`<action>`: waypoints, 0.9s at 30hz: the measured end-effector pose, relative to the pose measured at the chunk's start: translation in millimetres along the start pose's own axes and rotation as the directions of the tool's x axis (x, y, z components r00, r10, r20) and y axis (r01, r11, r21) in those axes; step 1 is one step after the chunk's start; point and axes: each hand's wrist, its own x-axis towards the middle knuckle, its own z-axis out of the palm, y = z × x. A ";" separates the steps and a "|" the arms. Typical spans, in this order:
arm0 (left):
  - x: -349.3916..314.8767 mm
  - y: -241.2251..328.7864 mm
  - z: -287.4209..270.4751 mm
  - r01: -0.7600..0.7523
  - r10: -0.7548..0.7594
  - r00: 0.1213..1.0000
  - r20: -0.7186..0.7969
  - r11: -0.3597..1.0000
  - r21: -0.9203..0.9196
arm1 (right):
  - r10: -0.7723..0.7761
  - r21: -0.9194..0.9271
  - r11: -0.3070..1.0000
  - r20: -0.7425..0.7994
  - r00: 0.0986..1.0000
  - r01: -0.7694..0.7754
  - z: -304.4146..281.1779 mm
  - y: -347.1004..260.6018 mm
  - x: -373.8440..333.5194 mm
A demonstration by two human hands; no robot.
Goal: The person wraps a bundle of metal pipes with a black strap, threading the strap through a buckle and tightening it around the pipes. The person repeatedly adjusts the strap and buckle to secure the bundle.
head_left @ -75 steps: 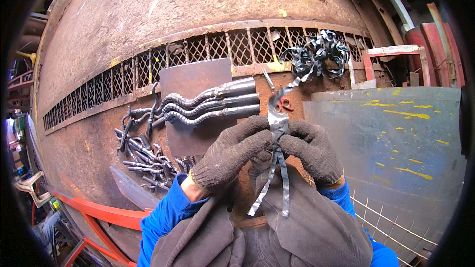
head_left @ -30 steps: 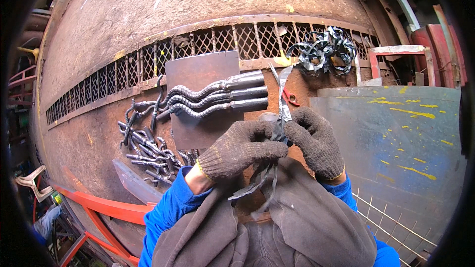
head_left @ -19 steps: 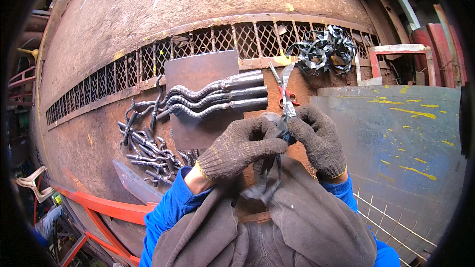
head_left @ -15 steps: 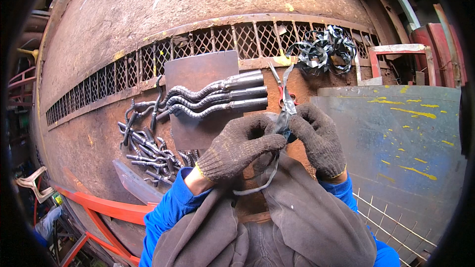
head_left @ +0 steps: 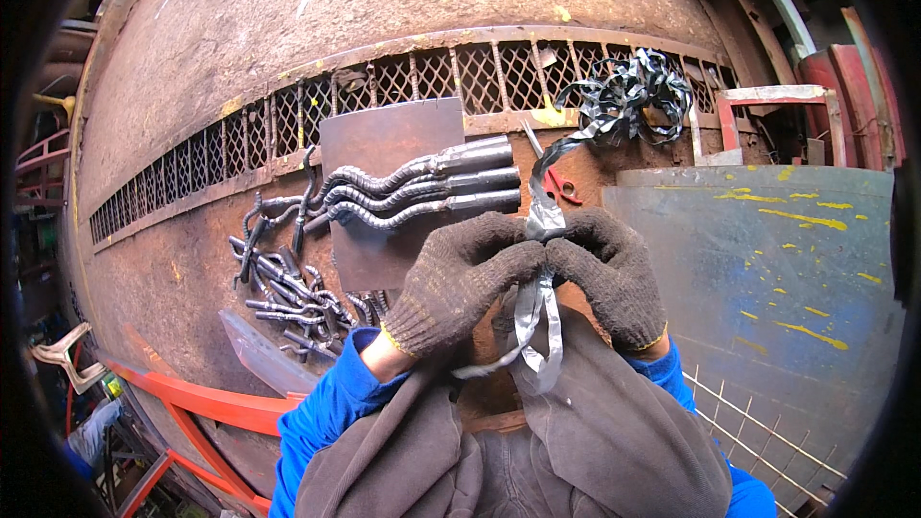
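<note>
A shiny silver-grey plastic strip (head_left: pixel 547 218) is pinched between my two dark knitted gloves, above my knees. My left hand (head_left: pixel 459 278) grips it from the left with thumb and finger; my right hand (head_left: pixel 614 278) pinches it close by, fingertips almost meeting. Below the hands the strip hangs in a loop with a loose tail. Its upper part runs up to a tangled heap of the same strip (head_left: pixel 628 101). Red-handled scissors (head_left: pixel 562 186) lie just beyond my hands, partly behind the strip.
Several ribbed bars with smooth sleeves (head_left: pixel 480 179) lie on a rusty square plate (head_left: pixel 384 131) left of my hands. A pile of similar short pieces (head_left: pixel 288 297) sits farther left. A grey metal sheet (head_left: pixel 758 259) is at right, a red frame (head_left: pixel 216 403) at lower left.
The strip now forms a hanging loop under my hands, and its upper part stretches toward the heap. My right hand has come down and in slightly, closer to my left. More of the scissors' handles shows.
</note>
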 end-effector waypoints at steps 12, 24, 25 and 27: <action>0.2 -5.2 2.0 -0.066 0.074 0.995 -0.066 0.991 0.118 | -0.054 -0.117 0.992 -0.023 0.998 0.051 6.8 3.2 0.0; 0.1 -2.1 8.4 -0.013 0.011 0.994 -0.106 1.000 -0.024 | -0.120 -0.100 0.989 -0.090 0.989 0.111 13.7 15.7 1.9; -0.4 -1.4 9.2 -0.022 0.019 0.994 -0.111 1.000 -0.020 | -0.127 -0.111 0.987 -0.092 0.988 0.116 14.0 14.6 1.0; -0.2 -1.4 9.3 -0.031 0.028 0.994 -0.102 0.999 -0.034 | -0.130 -0.095 0.988 -0.101 0.986 0.120 14.3 18.9 1.1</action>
